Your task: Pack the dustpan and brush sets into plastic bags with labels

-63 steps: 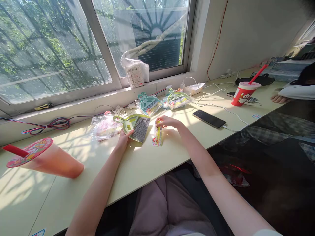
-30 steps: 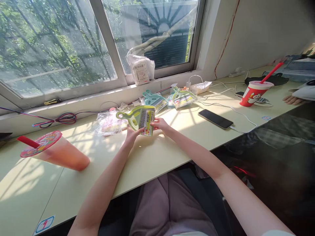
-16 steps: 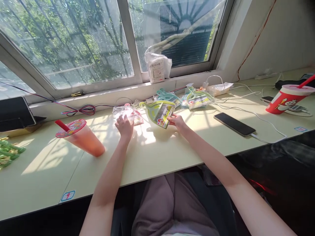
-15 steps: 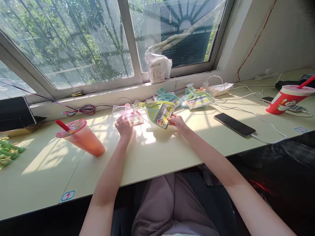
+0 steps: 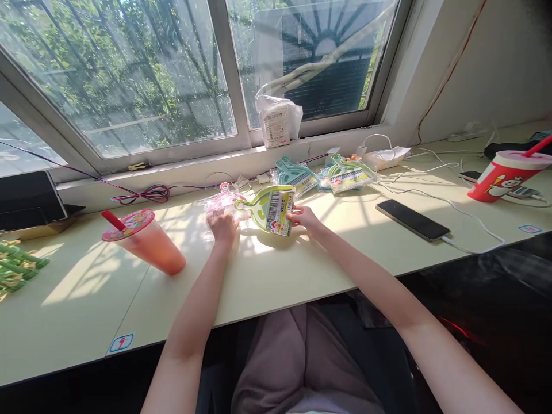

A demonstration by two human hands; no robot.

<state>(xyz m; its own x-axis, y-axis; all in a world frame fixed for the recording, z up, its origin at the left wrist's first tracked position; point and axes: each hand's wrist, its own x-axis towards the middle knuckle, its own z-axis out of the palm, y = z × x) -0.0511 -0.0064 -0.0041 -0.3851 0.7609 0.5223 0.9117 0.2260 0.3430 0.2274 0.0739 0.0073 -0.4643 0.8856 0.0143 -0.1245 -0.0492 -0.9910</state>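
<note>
My right hand grips the right edge of a green dustpan-shaped pack with a printed label, held tilted just above the table. My left hand rests on a pink pack in clear wrapping, its fingers bent over the near edge. The green pack's handle reaches left, close to my left fingers. Behind them lie a teal pack and, further right, another green pack on top of others.
A tilted cup with a red straw stands left of my left arm. On the right are a phone with a white cable and a red cup. A tissue pack stands on the window sill.
The green pack in my right hand has moved left and slightly down, and turned more upright. My left hand has shifted slightly right on the pink pack.
</note>
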